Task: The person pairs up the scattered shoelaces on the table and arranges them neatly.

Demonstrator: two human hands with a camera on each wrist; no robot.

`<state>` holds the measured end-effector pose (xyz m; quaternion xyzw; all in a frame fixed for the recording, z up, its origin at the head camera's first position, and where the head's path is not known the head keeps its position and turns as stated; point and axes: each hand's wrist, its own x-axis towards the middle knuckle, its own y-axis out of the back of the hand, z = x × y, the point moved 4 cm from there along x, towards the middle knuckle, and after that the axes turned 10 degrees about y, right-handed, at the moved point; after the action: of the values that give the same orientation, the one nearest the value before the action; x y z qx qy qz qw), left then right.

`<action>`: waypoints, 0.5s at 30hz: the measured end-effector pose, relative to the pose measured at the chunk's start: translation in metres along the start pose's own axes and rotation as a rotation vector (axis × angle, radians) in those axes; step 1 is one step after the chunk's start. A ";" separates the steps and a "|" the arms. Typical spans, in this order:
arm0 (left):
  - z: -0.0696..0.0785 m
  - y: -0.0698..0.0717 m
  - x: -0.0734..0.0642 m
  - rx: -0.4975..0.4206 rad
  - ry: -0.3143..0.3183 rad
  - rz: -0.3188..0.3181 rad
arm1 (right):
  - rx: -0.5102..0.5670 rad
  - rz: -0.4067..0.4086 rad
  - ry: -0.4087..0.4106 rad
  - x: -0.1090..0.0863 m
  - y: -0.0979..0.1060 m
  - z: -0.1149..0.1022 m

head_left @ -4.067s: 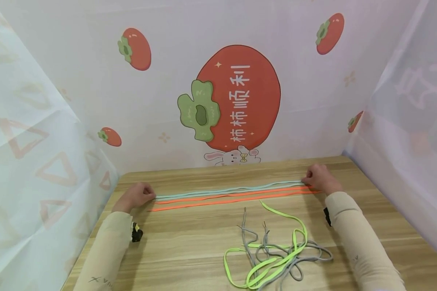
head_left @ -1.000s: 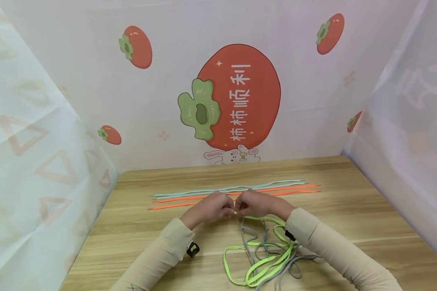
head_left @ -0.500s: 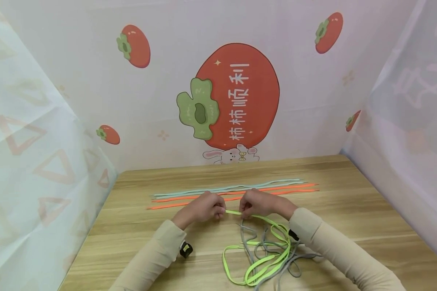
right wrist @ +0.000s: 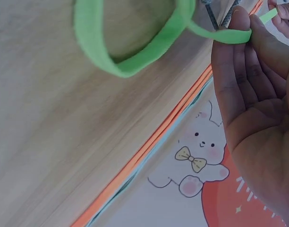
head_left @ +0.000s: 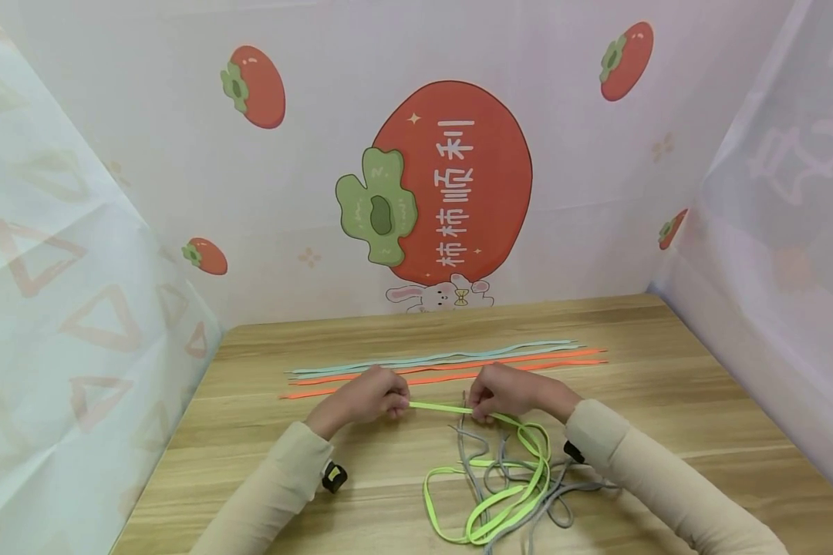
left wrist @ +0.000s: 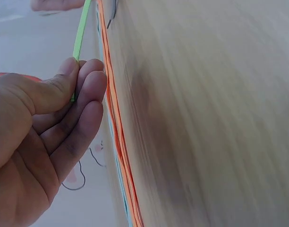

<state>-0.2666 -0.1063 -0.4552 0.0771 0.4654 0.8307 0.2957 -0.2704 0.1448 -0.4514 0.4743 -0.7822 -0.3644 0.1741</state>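
A neon green shoelace (head_left: 439, 408) runs taut between my two hands, a little above the table. My left hand (head_left: 369, 397) pinches its end between thumb and index finger, as the left wrist view shows. Farther along the lace, my right hand (head_left: 505, 391) pinches it between thumb and fingertip. The rest of the green lace trails from the right hand into loops on the table, tangled with grey shoelaces (head_left: 477, 447). Behind the hands, two orange shoelaces (head_left: 444, 378) and two light blue shoelaces (head_left: 361, 365) lie stretched out side by side; my hands hide parts of the orange ones.
The wooden table (head_left: 284, 478) ends at the back against a white printed sheet (head_left: 305, 154) with persimmon pictures. Similar sheets close off the left and right sides. The lace tangle lies on the front right of centre, near the right forearm.
Earlier, both hands were at the ends of the blue and orange laces. They then came together at the green lace's end; now they are drawn apart, with a stretch of green lace between them.
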 end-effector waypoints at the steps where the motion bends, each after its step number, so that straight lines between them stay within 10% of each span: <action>1: -0.002 0.000 -0.001 -0.002 0.003 -0.002 | 0.004 -0.001 -0.003 -0.002 0.000 0.001; 15: -0.028 0.011 -0.026 -0.083 0.030 -0.014 | 0.077 -0.005 -0.020 -0.025 0.003 0.008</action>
<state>-0.2615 -0.1453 -0.4582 0.0491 0.4352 0.8484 0.2974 -0.2648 0.1704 -0.4527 0.4791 -0.7962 -0.3390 0.1469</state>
